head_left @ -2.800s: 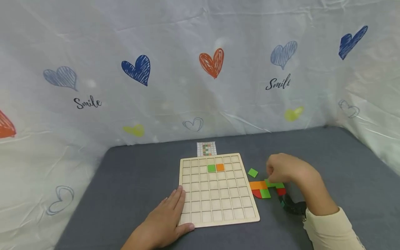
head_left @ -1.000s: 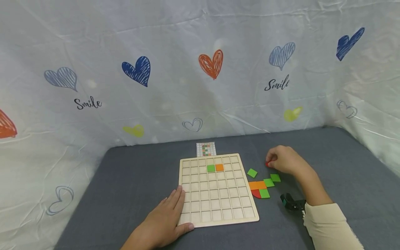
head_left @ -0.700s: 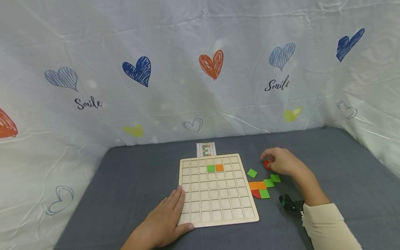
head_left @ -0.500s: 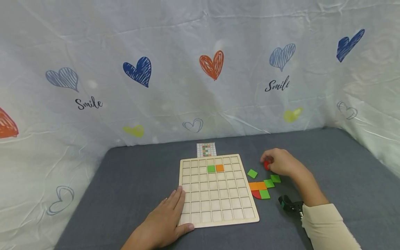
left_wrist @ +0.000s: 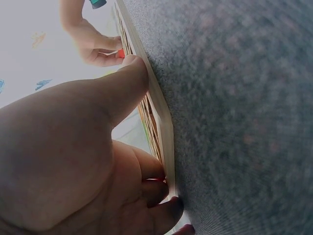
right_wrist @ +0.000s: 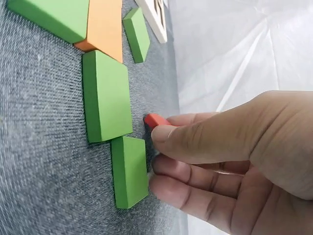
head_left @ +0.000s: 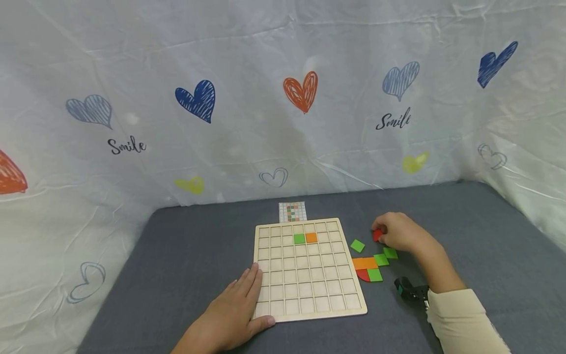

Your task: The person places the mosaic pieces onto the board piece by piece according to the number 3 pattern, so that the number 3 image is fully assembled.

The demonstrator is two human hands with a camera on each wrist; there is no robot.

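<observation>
My left hand [head_left: 234,307] lies along the left edge of a wooden grid board [head_left: 309,309], its fingers straight and its thumb at the near corner. A green tile [head_left: 299,239] and an orange tile [head_left: 311,238] sit side by side in the board's upper cells. To the right of the board, my right hand [head_left: 400,231] pinches a red tile [head_left: 378,235] between thumb and fingers, close to the table. In the right wrist view that red tile [right_wrist: 156,120] is partly hidden by the thumb. Green tiles [right_wrist: 106,95] lie just beside those fingertips.
Loose orange tiles [head_left: 365,263], a red quarter-round tile [head_left: 362,275] and several green ones, such as the green tile [head_left: 375,275], lie along the board's right edge. Behind the board is a small printed pattern card [head_left: 292,212]. A heart-printed white cloth [head_left: 247,137] hangs behind the grey table.
My right hand has taken the red tile from the near side of the loose green tiles and carried it farther back. One green tile has shifted. My left hand stays put.
</observation>
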